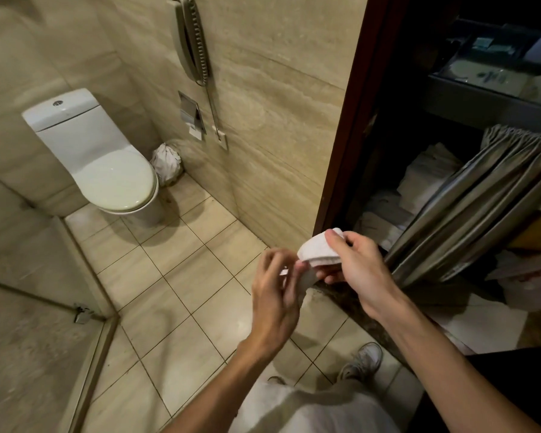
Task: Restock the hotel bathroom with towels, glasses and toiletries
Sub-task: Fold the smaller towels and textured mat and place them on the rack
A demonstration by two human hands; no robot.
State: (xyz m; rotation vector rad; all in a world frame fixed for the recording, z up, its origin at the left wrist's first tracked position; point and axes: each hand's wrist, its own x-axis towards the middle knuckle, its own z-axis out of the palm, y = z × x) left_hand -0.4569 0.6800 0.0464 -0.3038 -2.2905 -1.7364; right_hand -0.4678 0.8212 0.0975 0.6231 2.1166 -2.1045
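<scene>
A white toilet paper roll (317, 252) is held in front of me near the doorway, above the tiled floor. My right hand (356, 264) grips it from above and the side. My left hand (277, 289) pinches the loose paper end hanging below the roll. On the far wall a recessed metal paper holder (190, 114) shows a small strip of paper at its bottom. A housekeeping cart (469, 195) stands in the doorway at right, with folded white towels (419, 179) on its shelf behind a grey curtain.
A white toilet (107, 164) with its lid down stands at the back left. A bin lined with a white bag (166, 164) sits beside it. A wall phone (191, 39) hangs above the holder. A glass shower panel (44, 295) is at the left. A dark wooden door frame (353, 120) edges the right.
</scene>
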